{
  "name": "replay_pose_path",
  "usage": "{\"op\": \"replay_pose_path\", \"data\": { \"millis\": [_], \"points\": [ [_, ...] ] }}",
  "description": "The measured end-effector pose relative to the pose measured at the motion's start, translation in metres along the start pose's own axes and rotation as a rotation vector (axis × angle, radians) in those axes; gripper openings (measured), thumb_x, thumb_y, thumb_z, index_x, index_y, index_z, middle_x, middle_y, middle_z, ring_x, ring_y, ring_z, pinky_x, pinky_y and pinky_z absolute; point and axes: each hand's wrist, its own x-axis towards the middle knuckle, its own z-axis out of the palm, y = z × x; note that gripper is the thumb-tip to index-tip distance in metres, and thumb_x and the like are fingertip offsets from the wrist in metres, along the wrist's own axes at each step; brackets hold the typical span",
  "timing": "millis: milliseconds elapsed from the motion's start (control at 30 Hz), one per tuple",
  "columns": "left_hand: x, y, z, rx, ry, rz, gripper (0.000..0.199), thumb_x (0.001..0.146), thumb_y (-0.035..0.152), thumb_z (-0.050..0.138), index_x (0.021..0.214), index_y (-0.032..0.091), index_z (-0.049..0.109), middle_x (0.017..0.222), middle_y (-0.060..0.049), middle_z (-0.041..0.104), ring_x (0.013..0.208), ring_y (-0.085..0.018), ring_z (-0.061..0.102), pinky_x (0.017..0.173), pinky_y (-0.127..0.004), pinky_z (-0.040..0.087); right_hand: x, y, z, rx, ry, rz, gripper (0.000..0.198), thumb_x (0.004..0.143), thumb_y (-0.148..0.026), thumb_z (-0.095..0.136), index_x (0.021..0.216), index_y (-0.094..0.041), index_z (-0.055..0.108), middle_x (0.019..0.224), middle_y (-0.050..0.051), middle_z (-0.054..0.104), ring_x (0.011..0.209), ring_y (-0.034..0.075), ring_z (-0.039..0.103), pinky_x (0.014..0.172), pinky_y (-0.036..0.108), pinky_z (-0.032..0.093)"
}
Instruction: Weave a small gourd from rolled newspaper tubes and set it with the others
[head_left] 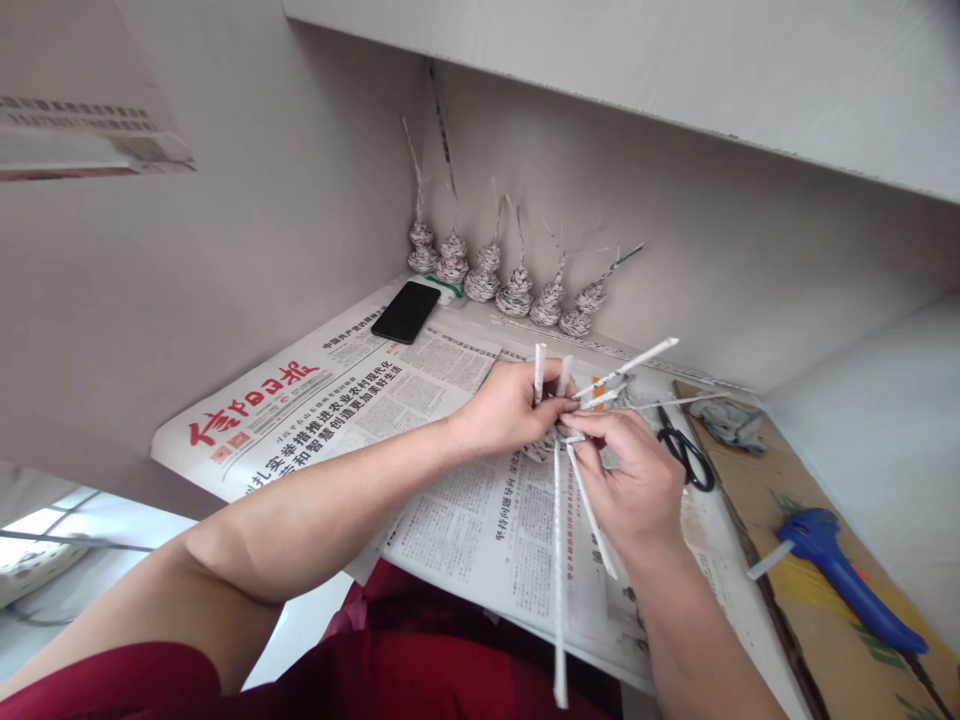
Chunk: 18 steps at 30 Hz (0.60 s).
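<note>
Over the newspaper (450, 530) on the table, both my hands meet at a small woven piece (541, 446) made of rolled paper. Several white paper tubes (559, 570) stick out from it, some upward and to the right, others down toward my lap. My left hand (514, 405) is closed around its left side, with the thumb pressed near the centre. From the right, my right hand (630, 470) pinches a tube at the middle of the weave. Fingers cover much of the woven body.
Several gourd-shaped woven paper pieces (514, 291) line the back wall. A black phone (406, 311) lies before them. Black-handled scissors (686, 450) rest right of my hands, near a crumpled grey cloth (729, 424). A blue glue gun (847, 575) lies on cardboard (795, 610).
</note>
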Motion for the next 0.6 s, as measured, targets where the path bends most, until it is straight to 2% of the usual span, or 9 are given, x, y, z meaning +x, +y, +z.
{"op": "replay_pose_path", "data": {
  "millis": [100,167,233,333,467,600],
  "points": [
    [0.001,0.001,-0.001,-0.024,0.004,-0.040,0.003,0.083,0.017,0.063,0.081,0.015,0.064,0.072,0.000,0.067,0.067,-0.013,0.060,0.065,-0.024,0.047,-0.002,0.001,-0.001,-0.036,-0.005,0.123,0.023,0.083,-0.005,0.064,0.090,-0.025,0.070,0.085,-0.001,0.073,0.076,0.015,0.067,0.074,0.031,0.054],
    [0.001,0.001,-0.002,-0.004,0.007,-0.056,0.003,0.083,0.018,0.063,0.082,0.015,0.064,0.071,0.000,0.066,0.065,-0.012,0.058,0.063,-0.024,0.045,-0.003,0.001,-0.003,-0.020,-0.038,0.243,0.025,0.083,-0.007,0.065,0.099,-0.026,0.071,0.088,-0.002,0.073,0.074,0.014,0.067,0.072,0.029,0.055],
    [0.001,0.002,-0.002,0.026,0.005,-0.060,0.003,0.083,0.018,0.063,0.083,0.015,0.064,0.070,0.001,0.064,0.064,-0.011,0.056,0.062,-0.023,0.044,-0.004,0.001,-0.006,0.031,-0.079,0.315,0.036,0.083,-0.008,0.065,0.113,-0.027,0.067,0.097,0.000,0.075,0.081,0.016,0.070,0.074,0.028,0.056],
    [0.001,0.003,-0.003,0.047,0.002,-0.052,0.003,0.084,0.018,0.063,0.083,0.015,0.065,0.067,0.003,0.061,0.061,-0.010,0.053,0.061,-0.023,0.042,-0.003,0.001,-0.010,0.056,-0.066,0.233,0.042,0.082,-0.008,0.066,0.120,-0.026,0.065,0.103,0.001,0.076,0.088,0.017,0.072,0.078,0.029,0.056],
    [0.000,0.003,-0.002,0.062,-0.011,-0.033,0.004,0.084,0.018,0.063,0.084,0.015,0.066,0.069,0.002,0.064,0.063,-0.010,0.054,0.063,-0.024,0.042,0.001,0.003,-0.009,-0.016,0.025,0.035,0.028,0.083,-0.005,0.067,0.102,-0.025,0.071,0.091,0.000,0.076,0.079,0.015,0.070,0.076,0.028,0.055],
    [0.000,0.002,-0.001,0.042,-0.017,-0.017,0.006,0.084,0.019,0.063,0.084,0.015,0.067,0.071,0.001,0.066,0.065,-0.011,0.055,0.064,-0.024,0.043,0.002,0.005,-0.008,-0.020,-0.027,-0.006,0.023,0.084,-0.004,0.065,0.097,-0.023,0.071,0.090,0.002,0.075,0.082,0.016,0.070,0.078,0.030,0.054]
  ]
}}
